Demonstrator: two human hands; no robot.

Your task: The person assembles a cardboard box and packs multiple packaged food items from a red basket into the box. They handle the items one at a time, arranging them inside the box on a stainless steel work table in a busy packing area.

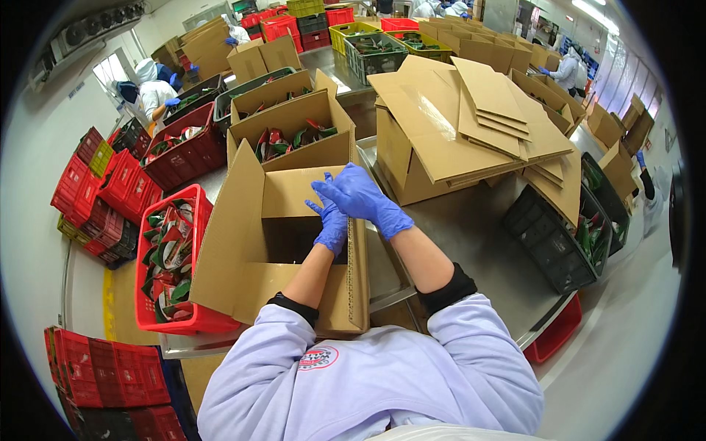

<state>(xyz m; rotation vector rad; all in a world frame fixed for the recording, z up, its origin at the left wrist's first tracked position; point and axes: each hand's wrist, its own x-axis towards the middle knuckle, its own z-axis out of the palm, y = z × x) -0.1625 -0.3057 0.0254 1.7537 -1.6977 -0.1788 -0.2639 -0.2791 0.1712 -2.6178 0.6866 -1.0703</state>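
Observation:
An open cardboard box (289,198) stands right before me, its left flap (223,242) folded outward. My left hand (332,223), in a blue glove, reaches over the box opening beside its right wall, fingers apart. Over that same wall is my right hand (364,195), also gloved in blue, its fingers overlapping those of the left. Its palm side is hidden, so I cannot tell whether it grips anything. Beyond the hands, another open box (309,155) contains red and green packets (281,142). The near box's interior is dark, its bottom hard to make out.
Flat cardboard sheets (422,118) lie on a box (396,160) to the right. A red crate (201,220) of packets stands left. Dark crates (546,242) tilt at the right of the metal table (463,242). Several people (154,91) work farther off.

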